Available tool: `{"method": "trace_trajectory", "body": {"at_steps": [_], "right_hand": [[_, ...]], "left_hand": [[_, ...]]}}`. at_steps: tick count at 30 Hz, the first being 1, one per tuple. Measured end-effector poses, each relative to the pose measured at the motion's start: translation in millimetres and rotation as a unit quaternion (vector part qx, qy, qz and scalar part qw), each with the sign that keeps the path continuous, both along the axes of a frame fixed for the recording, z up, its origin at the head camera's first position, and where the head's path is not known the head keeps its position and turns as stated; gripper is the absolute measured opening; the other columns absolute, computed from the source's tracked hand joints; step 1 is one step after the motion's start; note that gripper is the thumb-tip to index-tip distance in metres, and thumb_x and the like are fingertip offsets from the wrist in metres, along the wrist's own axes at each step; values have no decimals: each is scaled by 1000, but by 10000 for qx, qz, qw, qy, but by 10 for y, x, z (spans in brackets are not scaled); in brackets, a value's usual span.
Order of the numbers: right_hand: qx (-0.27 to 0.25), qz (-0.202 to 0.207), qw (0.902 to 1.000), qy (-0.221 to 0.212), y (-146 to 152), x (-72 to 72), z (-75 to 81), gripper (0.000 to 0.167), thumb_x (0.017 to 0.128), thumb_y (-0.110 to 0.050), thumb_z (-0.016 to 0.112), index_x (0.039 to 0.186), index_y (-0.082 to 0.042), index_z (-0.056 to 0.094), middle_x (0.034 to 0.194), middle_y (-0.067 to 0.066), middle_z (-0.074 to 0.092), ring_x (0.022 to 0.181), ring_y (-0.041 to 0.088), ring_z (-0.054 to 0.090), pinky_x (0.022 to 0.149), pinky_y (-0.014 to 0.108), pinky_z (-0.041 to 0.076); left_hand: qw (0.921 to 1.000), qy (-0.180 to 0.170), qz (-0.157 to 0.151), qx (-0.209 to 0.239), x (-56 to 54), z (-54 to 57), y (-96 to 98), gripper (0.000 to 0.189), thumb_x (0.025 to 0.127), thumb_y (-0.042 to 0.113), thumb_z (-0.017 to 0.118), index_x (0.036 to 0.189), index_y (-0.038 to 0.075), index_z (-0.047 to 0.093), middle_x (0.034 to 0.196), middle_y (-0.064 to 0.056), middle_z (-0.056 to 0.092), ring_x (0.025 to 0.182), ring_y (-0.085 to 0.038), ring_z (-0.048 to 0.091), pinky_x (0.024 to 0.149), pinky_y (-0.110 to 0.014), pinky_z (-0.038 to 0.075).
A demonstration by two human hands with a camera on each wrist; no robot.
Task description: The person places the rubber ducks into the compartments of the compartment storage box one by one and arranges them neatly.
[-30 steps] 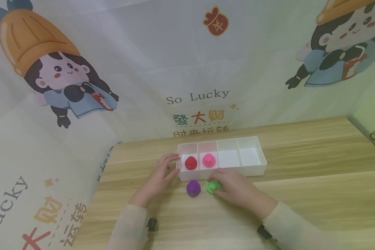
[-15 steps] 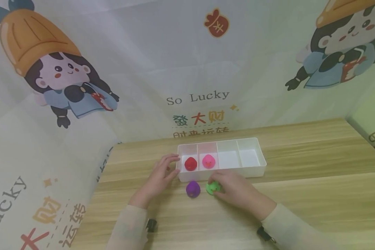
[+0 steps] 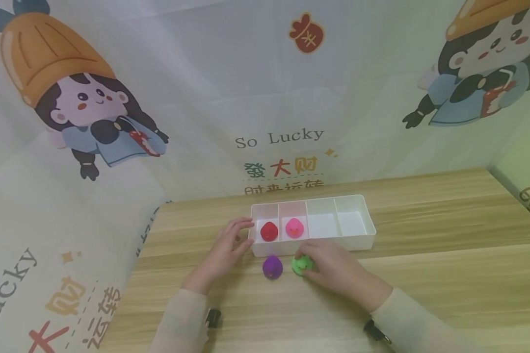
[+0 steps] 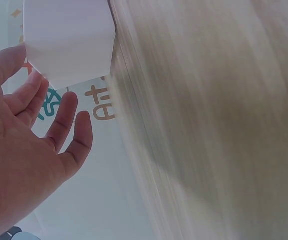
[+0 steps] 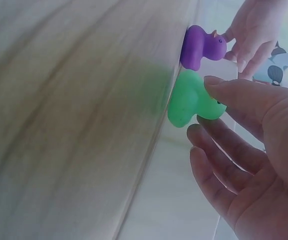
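With thumb and index finger, my right hand [image 3: 333, 264] pinches a green rubber duck [image 3: 301, 265] on the tabletop. In the right wrist view the thumb lies against the green duck [image 5: 183, 100], while the other fingers are loosely bent. A purple rubber duck [image 3: 272, 267] sits just left of it. My left hand [image 3: 224, 250] rests its fingertips at the left end of a white divided box [image 3: 327, 243]; the left wrist view shows relaxed, spread fingers by the box's end [image 4: 71, 45]. Inside, a red duck [image 3: 269, 232] occupies the leftmost compartment and a pink duck [image 3: 294, 228] the one beside it.
The box stands on a wood-grain table [image 3: 446, 235], its two right compartments bare. Behind the table hangs a pale printed cloth [image 3: 203, 88] with cartoon figures and lettering. Black straps or clips [image 3: 214, 318] show near both sleeves.
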State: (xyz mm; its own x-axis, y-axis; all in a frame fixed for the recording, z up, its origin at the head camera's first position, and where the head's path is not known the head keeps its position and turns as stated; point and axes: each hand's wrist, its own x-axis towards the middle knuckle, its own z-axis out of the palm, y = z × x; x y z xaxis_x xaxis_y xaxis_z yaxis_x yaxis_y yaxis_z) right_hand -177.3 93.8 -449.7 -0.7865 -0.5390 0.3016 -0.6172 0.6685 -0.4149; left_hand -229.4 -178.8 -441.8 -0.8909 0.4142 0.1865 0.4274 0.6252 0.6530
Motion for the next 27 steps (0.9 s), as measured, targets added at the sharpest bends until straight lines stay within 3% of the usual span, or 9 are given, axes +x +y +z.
{"method": "trace_trajectory", "body": {"at_steps": [27], "right_hand": [[-24,-114,9992,377,80,27,150,29,71,-30,72,98,-24,61,97,-14,55,94,3,48,82,22,40]], "left_hand": [[9999,-44,114,-95,6,11,-8,41,87,23,56,126,16,45,135,4,34,98,-19,43,79,-38,42]]}}
